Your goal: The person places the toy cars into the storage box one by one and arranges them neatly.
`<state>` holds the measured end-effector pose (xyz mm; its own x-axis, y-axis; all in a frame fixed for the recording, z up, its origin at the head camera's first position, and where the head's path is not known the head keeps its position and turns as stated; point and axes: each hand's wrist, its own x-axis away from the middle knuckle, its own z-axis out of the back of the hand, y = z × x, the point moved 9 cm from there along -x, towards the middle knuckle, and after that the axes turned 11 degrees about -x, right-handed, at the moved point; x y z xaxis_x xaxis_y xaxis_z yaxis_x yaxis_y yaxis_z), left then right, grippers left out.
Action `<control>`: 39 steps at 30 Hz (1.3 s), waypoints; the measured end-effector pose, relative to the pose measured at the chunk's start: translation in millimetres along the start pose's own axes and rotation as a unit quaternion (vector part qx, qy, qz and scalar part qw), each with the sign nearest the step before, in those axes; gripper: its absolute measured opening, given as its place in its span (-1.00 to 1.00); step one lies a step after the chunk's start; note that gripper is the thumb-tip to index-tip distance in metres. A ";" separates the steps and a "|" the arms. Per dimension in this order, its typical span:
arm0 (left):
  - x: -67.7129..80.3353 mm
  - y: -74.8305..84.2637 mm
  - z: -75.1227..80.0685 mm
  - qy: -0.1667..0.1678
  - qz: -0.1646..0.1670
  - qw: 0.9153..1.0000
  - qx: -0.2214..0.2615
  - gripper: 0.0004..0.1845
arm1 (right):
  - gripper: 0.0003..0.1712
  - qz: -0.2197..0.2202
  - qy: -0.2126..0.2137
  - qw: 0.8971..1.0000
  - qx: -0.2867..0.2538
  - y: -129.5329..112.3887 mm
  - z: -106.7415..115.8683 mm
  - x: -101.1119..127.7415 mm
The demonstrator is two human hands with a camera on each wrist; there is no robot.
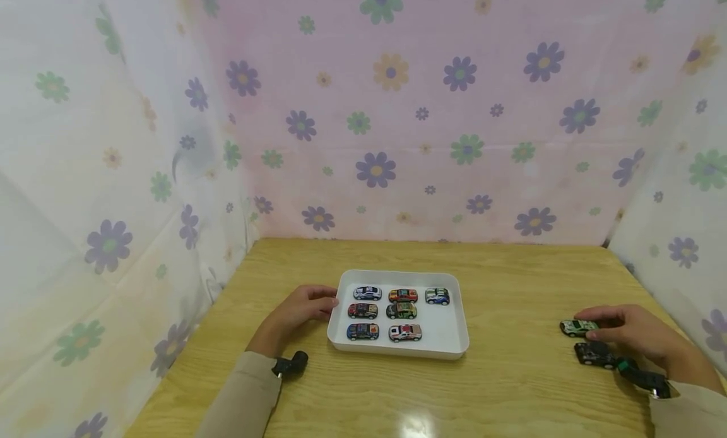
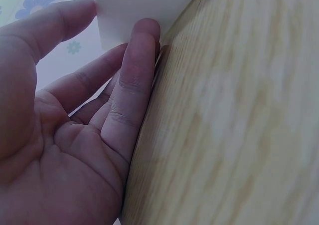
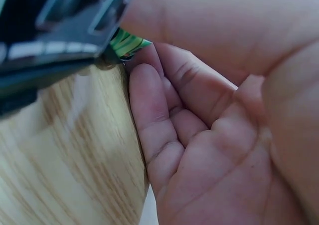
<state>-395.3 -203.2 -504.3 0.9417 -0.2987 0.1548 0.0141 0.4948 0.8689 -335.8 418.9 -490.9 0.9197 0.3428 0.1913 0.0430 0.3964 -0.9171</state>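
Note:
A white tray (image 1: 400, 350) holds several toy cars in columns. My left hand (image 1: 298, 315) is at its left side; in the left wrist view, extended fingertips (image 2: 144, 35) touch the outer wall of the tray (image 2: 134, 10). On the right, my right hand (image 1: 633, 331) pinches a green toy car (image 1: 576, 327) between thumb and fingers, low over the wood. In the right wrist view only a bit of the green car (image 3: 127, 44) shows behind the thumb. Directly in front of it on the table is a black toy car (image 1: 593, 354), which my right hand does not hold.
Inside the tray, a blue-white car (image 1: 437, 296) stands alone in the right column. Wood-grain table (image 1: 511, 387) stretches between the tray and the two cars on the right. Flowered cloth (image 1: 426, 192) hangs behind and at both sides.

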 end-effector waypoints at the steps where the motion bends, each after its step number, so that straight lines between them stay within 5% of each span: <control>1: 0.3 0.1 0.2 0.001 0.001 1.000 0.001 -0.46 | -0.37 -0.003 -0.001 1.000 -0.003 0.3 -0.1 -0.4; 14: 2.1 -0.5 2.4 0.006 0.006 1.000 0.010 -0.45 | -0.37 -0.003 0.037 0.995 0.093 -9.2 7.4 -8.2; 25: 1.3 2.0 -0.4 0.004 -0.005 1.000 0.013 -0.47 | -0.42 0.014 0.090 0.978 0.187 -24.0 17.2 -8.1; 33: 4.4 1.5 0.7 0.003 -0.004 1.000 0.002 -0.45 | -0.44 0.060 0.095 0.978 0.174 -58.6 5.4 -10.7; 39: 3.1 1.4 -0.7 0.003 -0.004 1.000 0.005 -0.44 | -0.47 0.094 0.109 0.969 0.202 -91.4 -2.8 -15.5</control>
<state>-392.1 -202.8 -503.0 0.9434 -0.2981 0.1456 0.0180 0.4843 0.8747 -352.9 374.9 -411.1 0.9589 0.2707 -0.0846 -0.2489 0.6603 -0.7085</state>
